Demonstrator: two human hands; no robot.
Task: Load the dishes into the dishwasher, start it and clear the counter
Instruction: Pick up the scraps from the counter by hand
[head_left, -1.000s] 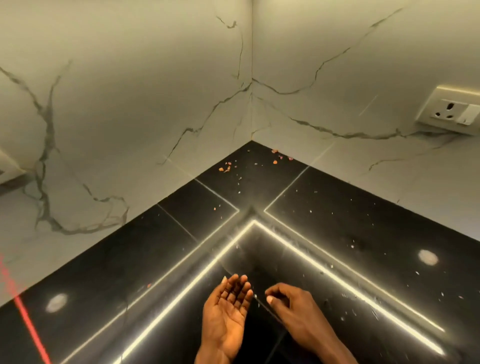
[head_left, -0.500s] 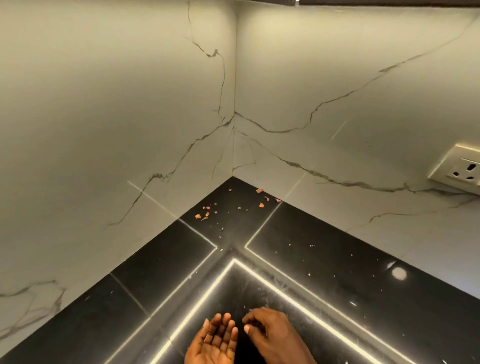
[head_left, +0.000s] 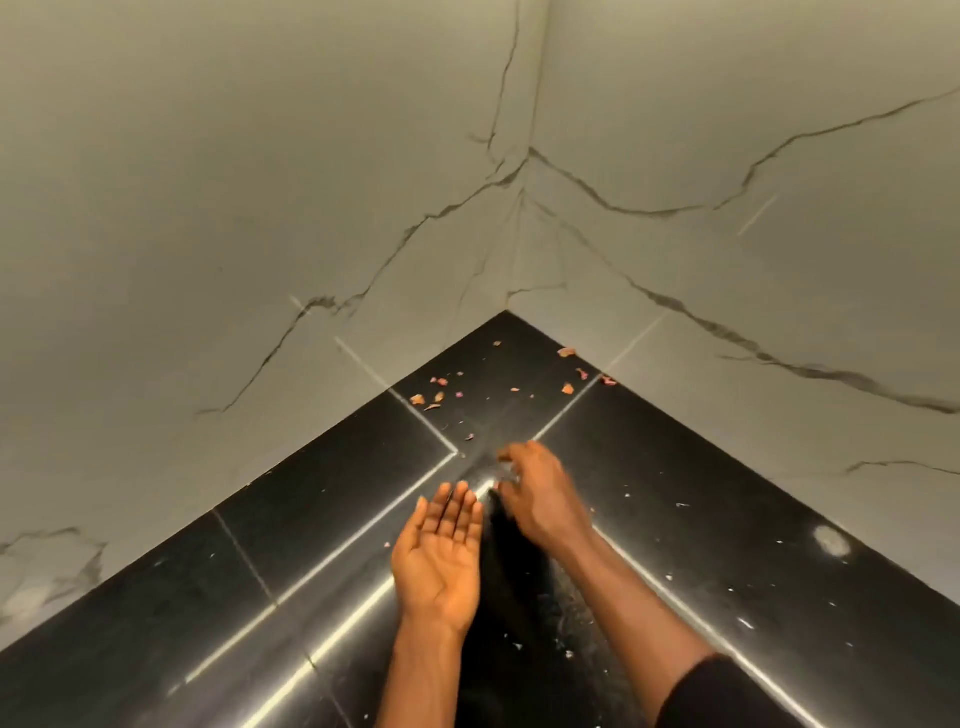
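In the corner of the glossy black stone counter (head_left: 727, 493) lie small reddish-brown scraps (head_left: 417, 399). Nearer than them, the left hand (head_left: 441, 551) lies palm-up, fingers released and empty; the right hand (head_left: 540, 499) beside it is blurred, grip unclear.

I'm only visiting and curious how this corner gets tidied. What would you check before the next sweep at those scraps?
1. Is the left hand palm up with fingers straight, ready to catch? Ok.
2. Is the left palm free? Ok, nothing shows in it.
3. Is the right hand behind the reddish scraps to pull them in? Not ok: they lie beyond it, in the corner.
4. Is the right hand holding anything? Cannot tell: its fingers are blurred.
5. Is the counter free of other bits? Not ok: white specks lie to the right.
6. Is the path to the corner unblocked? Ok.
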